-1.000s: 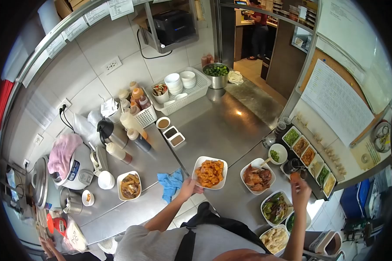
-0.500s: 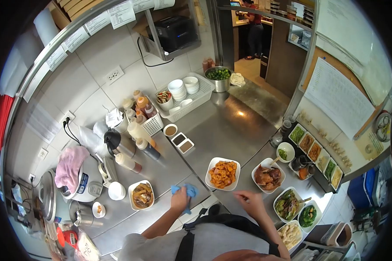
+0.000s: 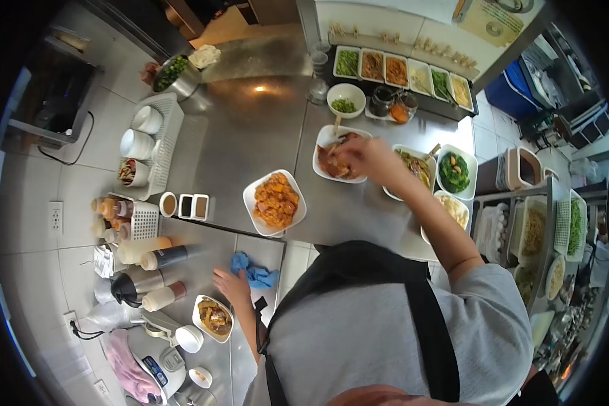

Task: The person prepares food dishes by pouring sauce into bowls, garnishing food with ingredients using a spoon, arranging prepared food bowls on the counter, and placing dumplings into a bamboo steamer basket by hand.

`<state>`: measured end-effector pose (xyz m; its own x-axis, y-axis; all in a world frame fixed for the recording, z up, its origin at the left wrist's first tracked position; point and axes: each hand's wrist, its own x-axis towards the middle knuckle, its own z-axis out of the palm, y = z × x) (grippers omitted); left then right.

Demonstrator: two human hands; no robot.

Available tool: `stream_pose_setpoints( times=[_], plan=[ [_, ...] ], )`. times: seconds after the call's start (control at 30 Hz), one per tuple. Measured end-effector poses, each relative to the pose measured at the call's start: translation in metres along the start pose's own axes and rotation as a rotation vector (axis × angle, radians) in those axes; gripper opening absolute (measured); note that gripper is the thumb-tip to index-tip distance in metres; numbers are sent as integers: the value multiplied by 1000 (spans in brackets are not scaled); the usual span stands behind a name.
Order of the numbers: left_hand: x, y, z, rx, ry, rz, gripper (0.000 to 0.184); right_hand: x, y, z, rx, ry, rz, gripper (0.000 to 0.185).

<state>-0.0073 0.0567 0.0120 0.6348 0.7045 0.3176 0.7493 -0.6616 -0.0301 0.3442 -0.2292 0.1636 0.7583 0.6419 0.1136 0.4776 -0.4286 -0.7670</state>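
My left hand [image 3: 233, 287] has its fingers apart on the steel counter, beside a crumpled blue cloth [image 3: 256, 272]. A white bowl of brown stew [image 3: 214, 318] stands near that wrist. My right hand [image 3: 377, 162] reaches over a square white bowl of dark glazed meat [image 3: 333, 160]. Its fingers are bent close together at the meat, and what they hold, if anything, is hidden. Between my hands stands a square white bowl of orange-red saucy pieces [image 3: 276, 201]. Right of my right hand are bowls of cooked green vegetables [image 3: 416, 166], leafy greens [image 3: 454, 170] and pale pieces [image 3: 451, 208].
Along the back sit several topping trays [image 3: 398, 70] and a bowl of chopped greens [image 3: 345, 101]. Sauce dishes [image 3: 185, 206], squeeze bottles [image 3: 164, 257], a white basket with small bowls [image 3: 162, 145] and a rice cooker [image 3: 157, 365] line the left side. Shelves [image 3: 531, 233] stand at right.
The view has turned toward the right. My left hand has let go of the blue cloth, which lies on the counter. My right hand has moved forward over the glazed meat.
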Motion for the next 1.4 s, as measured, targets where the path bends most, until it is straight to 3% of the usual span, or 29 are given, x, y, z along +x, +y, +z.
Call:
stream_pose_setpoints(
  times=[0.03, 0.1, 0.2, 0.3, 0.33, 0.43, 0.5, 0.67, 0.87, 0.97, 1.1, 1.3, 1.4],
  plan=[
    [8, 14, -22, -59, 28, 46, 42, -5, 9, -9, -45, 33, 103, 19],
    [34, 54, -71, -179, 100, 131, 49, -22, 26, -14, 1, -360, 324, 27],
    [25, 66, -27, -861, -407, -93, 51, -72, 68, 46, 817, -417, 756, 47],
    [22, 108, -6, -1370, -673, -345, 44, -78, 78, 89, 1126, 44, 956, 58],
    [25, 125, -9, -1497, -706, -483, 40, -75, 103, 105, 1177, 67, 824, 64],
    [20, 120, 38, -1745, -719, -560, 33, -63, 127, 129, 1155, 272, 566, 57],
    [27, 117, 51, -1557, -632, -391, 27, -45, 108, 122, 1018, 312, 592, 49],
    [108, 128, 55, -1560, -625, -618, 35, -24, 102, 105, 1215, 139, 617, 42],
    [235, 127, 90, -1312, -457, -402, 31, 57, 95, 135, 1265, 57, 613, 31],
    [300, 130, 96, -1289, -570, -422, 33, 107, 100, 152, 1264, 31, 568, 27],
    [360, 139, 122, -1341, -539, -379, 36, 170, 115, 166, 1295, -26, 472, 26],
    [421, 159, 143, -1357, -599, -334, 38, 244, 127, 156, 1326, -166, 526, 36],
    [436, 163, 143, -1284, -684, -340, 39, 235, 91, 132, 1111, -184, 635, 35]
  ],
)
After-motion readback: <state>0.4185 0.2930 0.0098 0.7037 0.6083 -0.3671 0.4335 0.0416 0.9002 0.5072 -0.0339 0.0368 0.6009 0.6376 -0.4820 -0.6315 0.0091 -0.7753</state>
